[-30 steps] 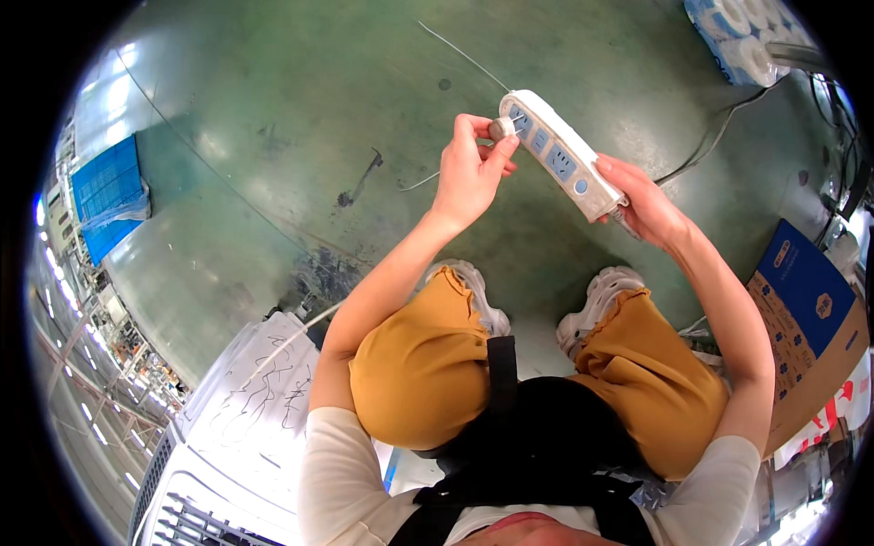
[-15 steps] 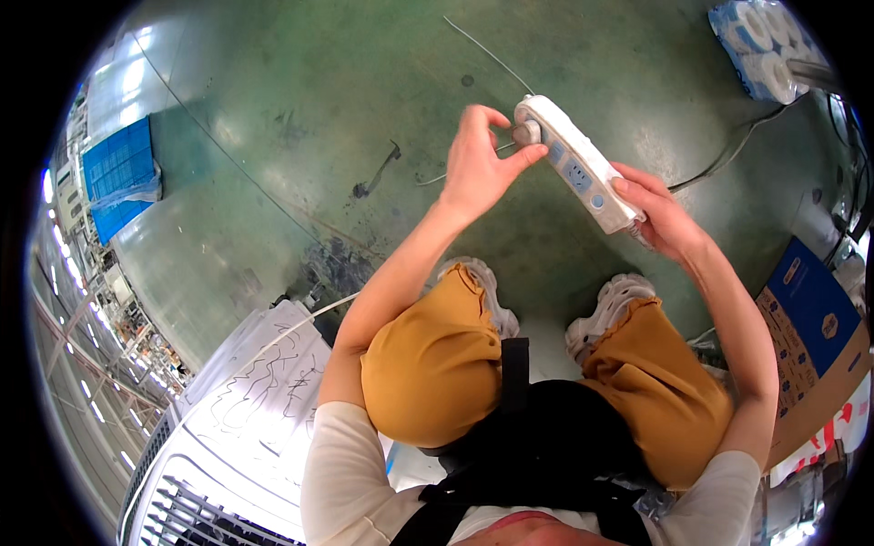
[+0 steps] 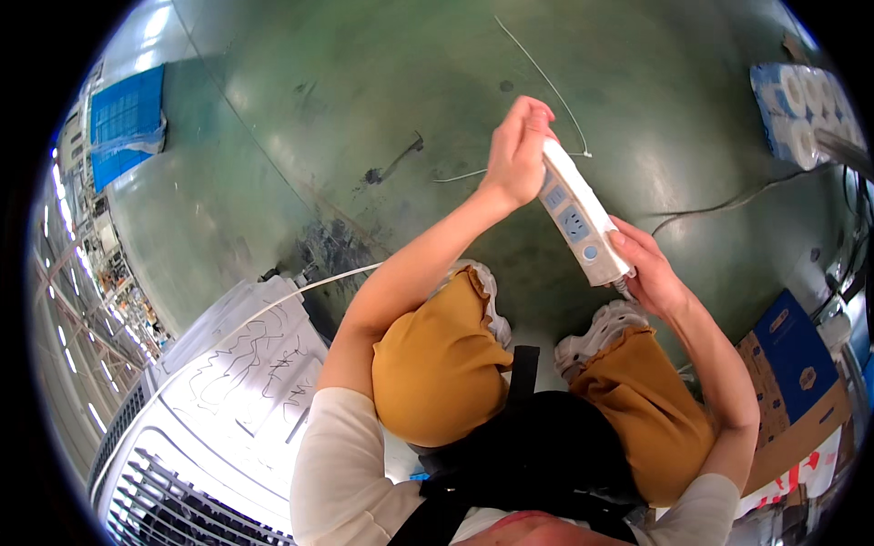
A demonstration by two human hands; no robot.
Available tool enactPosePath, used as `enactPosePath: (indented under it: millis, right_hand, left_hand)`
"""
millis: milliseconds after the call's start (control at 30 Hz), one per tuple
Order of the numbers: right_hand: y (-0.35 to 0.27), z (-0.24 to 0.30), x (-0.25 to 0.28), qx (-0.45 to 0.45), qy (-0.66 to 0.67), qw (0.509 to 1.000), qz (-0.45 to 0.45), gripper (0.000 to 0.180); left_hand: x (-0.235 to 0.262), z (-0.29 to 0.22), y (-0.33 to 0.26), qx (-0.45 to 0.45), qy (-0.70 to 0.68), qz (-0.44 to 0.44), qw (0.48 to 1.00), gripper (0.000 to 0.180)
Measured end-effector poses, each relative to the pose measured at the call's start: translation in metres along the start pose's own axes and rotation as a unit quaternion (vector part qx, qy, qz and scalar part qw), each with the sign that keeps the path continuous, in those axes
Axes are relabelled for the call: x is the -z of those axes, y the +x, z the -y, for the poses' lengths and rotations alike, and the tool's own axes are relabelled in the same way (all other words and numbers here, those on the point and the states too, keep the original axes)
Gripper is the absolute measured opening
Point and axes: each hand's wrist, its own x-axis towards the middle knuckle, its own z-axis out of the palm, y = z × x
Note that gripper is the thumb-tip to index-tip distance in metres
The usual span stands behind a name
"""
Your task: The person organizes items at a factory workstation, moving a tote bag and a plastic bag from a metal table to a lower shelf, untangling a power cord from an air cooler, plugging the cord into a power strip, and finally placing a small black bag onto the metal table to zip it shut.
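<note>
A white power strip (image 3: 583,216) with grey-blue sockets and a round blue button slants in front of me, above the floor. My left hand (image 3: 520,156) is closed around its far end, and its fingers hide that end and any plug there. At the near end, my right hand (image 3: 650,271) grips the strip with the thumb on top and the fingers beneath. A grey cord leaves the strip beside the right hand. A thin white cord (image 3: 460,176) shows left of my left hand.
A white machine with a black grille (image 3: 238,364) stands at lower left. A blue sheet or bag (image 3: 127,118) lies far left. Paper rolls in plastic (image 3: 801,114) sit far right, near dark cables (image 3: 719,207). A blue-and-brown cardboard box (image 3: 788,364) is at right.
My left hand has gone from pinching at a white plug on the strip to wrapping round its far end. The strip and both hands sit slightly lower and further right in view.
</note>
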Motion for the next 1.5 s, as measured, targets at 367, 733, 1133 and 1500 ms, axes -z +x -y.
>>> enactPosePath:
  millis: [367, 733, 1133, 1500]
  right_hand:
    - [-0.001, -0.037, 0.140, 0.134, -0.604, 0.723, -0.308, 0.037]
    - [-0.131, 0.001, -0.176, 0.083, -0.420, 0.879, -0.210, 0.029]
    - [-0.221, 0.182, -0.630, 0.217, -0.511, 0.817, 0.157, 0.025]
    - [-0.291, 0.155, -0.985, 0.469, -0.557, 0.613, 0.307, 0.039]
  left_hand:
    - [0.091, 0.015, -0.055, 0.137, 0.256, -0.154, 0.945, 0.063]
    - [0.155, -0.151, -0.482, 0.460, 0.145, -0.383, 0.788, 0.035]
    - [0.181, -0.368, -0.907, 0.329, -0.116, -0.874, 0.337, 0.060]
    - [0.353, -0.523, -0.934, -0.143, -0.192, -0.948, 0.210, 0.065]
